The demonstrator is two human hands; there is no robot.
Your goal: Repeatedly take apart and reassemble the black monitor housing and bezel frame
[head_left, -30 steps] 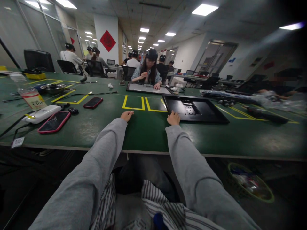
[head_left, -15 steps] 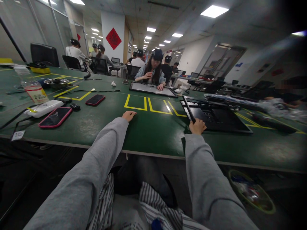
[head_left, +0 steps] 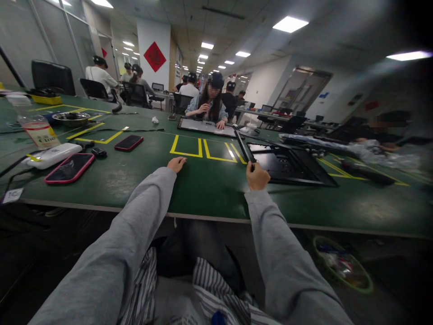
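My right hand (head_left: pixel 258 176) is closed around the lower end of a long black strip (head_left: pixel 245 148), which slants up and away to the left. Just right of that hand, a large black frame-like panel (head_left: pixel 297 167) lies on the green table (head_left: pixel 209 194). My left hand (head_left: pixel 177 164) rests on the tabletop with loosely bent fingers and holds nothing. Beyond it are yellow tape outlines (head_left: pixel 185 154).
To the left are a pink-edged phone (head_left: pixel 70 168), a second phone (head_left: pixel 129 142), a white device (head_left: pixel 54 155), a bottle (head_left: pixel 39 131) and a metal bowl (head_left: pixel 71 118). Across the table a person (head_left: pixel 208 106) touches a grey panel (head_left: pixel 203 126). A basket (head_left: pixel 343 264) stands below.
The black strip has been lifted off the panel's left side and shifted left with my right hand. My left hand stays in place on the table. The view has turned slightly.
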